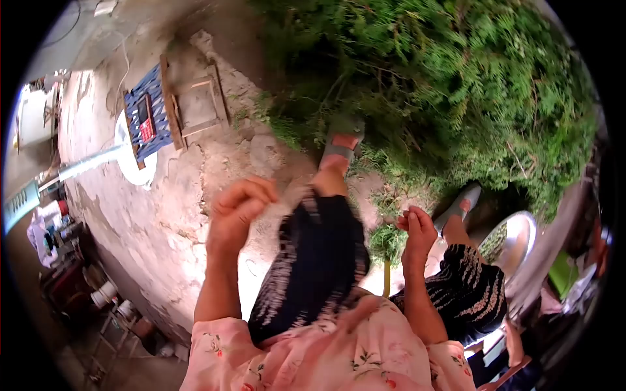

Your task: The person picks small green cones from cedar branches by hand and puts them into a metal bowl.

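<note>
My left hand (240, 212) is raised over the concrete floor, with fingers curled toward the thumb. Its fingertips are slightly blurred, and anything between them is too small to make out. My right hand (418, 236) is pinched closed above the floor, beside my right knee. What it holds, if anything, does not show. Just left of it and lower down is a small green sprig bunch (387, 244), apart from the fingers as far as I can see. A large heap of green, feathery-leaved branches (450, 85) lies ahead of my sandalled feet.
A wooden stool (171, 104) with a blue woven seat stands at the left, a red-keyed phone (145, 117) on it. A shiny round basin (525, 238) with greenery inside is at the right. Cluttered household items (104, 293) line the lower left.
</note>
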The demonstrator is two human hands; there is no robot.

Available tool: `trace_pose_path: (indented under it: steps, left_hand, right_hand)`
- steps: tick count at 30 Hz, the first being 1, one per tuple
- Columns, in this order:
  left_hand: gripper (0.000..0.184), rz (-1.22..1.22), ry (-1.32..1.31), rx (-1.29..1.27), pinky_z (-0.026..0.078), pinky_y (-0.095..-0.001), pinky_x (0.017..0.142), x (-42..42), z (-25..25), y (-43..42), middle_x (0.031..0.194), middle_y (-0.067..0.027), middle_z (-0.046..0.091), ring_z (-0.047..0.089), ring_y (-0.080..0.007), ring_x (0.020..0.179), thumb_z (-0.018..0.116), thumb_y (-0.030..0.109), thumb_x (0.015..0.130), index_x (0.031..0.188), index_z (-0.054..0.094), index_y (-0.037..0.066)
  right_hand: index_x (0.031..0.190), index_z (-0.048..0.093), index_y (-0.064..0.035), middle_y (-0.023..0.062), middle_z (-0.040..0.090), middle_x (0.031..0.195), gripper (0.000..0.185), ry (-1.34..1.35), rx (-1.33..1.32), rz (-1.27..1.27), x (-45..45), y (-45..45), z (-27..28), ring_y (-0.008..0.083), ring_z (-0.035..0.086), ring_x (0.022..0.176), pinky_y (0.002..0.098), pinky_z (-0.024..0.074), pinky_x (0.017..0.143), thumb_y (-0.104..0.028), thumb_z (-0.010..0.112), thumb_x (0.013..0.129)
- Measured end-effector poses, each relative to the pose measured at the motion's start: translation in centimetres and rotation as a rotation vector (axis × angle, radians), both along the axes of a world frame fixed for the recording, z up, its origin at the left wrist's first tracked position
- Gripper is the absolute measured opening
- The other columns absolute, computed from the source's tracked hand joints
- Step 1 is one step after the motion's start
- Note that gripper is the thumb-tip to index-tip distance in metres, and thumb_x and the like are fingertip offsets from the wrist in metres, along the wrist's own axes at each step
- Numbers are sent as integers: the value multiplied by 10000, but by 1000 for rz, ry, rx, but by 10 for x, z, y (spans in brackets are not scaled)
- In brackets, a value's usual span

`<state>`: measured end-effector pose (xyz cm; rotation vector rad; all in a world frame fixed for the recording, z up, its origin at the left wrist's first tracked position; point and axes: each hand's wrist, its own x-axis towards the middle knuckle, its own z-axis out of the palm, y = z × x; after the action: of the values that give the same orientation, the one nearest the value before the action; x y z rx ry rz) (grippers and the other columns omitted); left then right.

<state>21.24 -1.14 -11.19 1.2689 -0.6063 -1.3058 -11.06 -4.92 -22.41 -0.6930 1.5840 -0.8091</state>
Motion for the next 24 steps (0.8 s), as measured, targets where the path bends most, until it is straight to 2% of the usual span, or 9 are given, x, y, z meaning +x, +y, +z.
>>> trace_pose_path:
  steps: [3, 4, 6, 9, 12, 15, 19, 22, 24]
  left_hand:
    - [125, -265, 3, -120, 401, -315, 804, -5, 7, 20, 770, -96, 609, 552, -194, 815, 612, 88, 774, 837, 608, -20]
    - [125, -234, 6, -118, 401, -315, 804, -3, 5, 26, 770, -96, 609, 552, -194, 815, 612, 88, 774, 837, 608, -20]
    - [197, -324, -121, 447, 388, -377, 882, 2, -2, 45, 700, -81, 620, 579, -195, 695, 608, 187, 806, 799, 628, -10]
    - [262, -625, -1285, 529, 377, -387, 895, 7, -22, 48, 1028, -134, 591, 537, -294, 989, 600, 161, 795, 1025, 585, 36]
    - [384, -498, -1438, 455, 368, -394, 903, 25, -42, 54, 1192, -158, 498, 474, -333, 1066, 603, 151, 781, 1140, 513, 49]
    - [415, -230, -1241, 428, 364, -393, 917, 37, -52, 58, 1219, -166, 474, 469, -350, 1071, 606, 156, 783, 1166, 489, 47]
    - [422, 30, -1271, 408, 349, -374, 951, 41, -61, 52, 1233, -159, 472, 456, -319, 1121, 599, 158, 798, 1188, 479, 50]
    - [460, 157, -1034, 342, 330, -353, 979, 36, -63, 49, 1270, -152, 454, 431, -280, 1174, 581, 180, 832, 1248, 437, 44]
    - [520, 391, -729, 273, 260, -362, 1028, 35, -50, 35, 1331, -138, 393, 350, -236, 1249, 489, 310, 890, 1307, 365, 28]
  right_hand:
    - [981, 585, 47, 83, 611, 804, 178, 24, 47, -1, -7, 8, -7, 138, 575, 646, 250, 484, 608, -50, 535, 842]
    - [982, 587, 45, 81, 612, 805, 177, 53, 66, 42, -12, 11, -9, 139, 577, 649, 250, 484, 610, -52, 536, 842]
    - [985, 587, 46, 66, 614, 803, 180, 140, 33, 183, -30, 22, -22, 130, 584, 662, 245, 485, 610, -47, 540, 839]
    - [994, 582, 48, 69, 615, 845, 202, 219, 107, 237, -48, 26, -29, 145, 593, 737, 258, 482, 673, -87, 514, 861]
    - [995, 582, 48, 70, 615, 847, 204, 225, 109, 227, -42, 18, -23, 146, 592, 740, 259, 481, 676, -90, 513, 862]
    - [995, 582, 48, 70, 615, 850, 205, 228, 103, 228, -38, 13, -19, 147, 592, 744, 259, 480, 679, -93, 511, 863]
    - [995, 582, 47, 71, 614, 853, 208, 232, 90, 243, -36, -1, -14, 148, 591, 748, 260, 479, 683, -96, 509, 864]
    - [996, 582, 47, 71, 614, 856, 209, 243, 74, 243, -40, -3, -7, 148, 591, 751, 260, 478, 686, -99, 508, 865]
    - [996, 582, 47, 71, 614, 857, 211, 243, 74, 247, -42, -6, -7, 149, 590, 754, 260, 477, 688, -101, 507, 866]
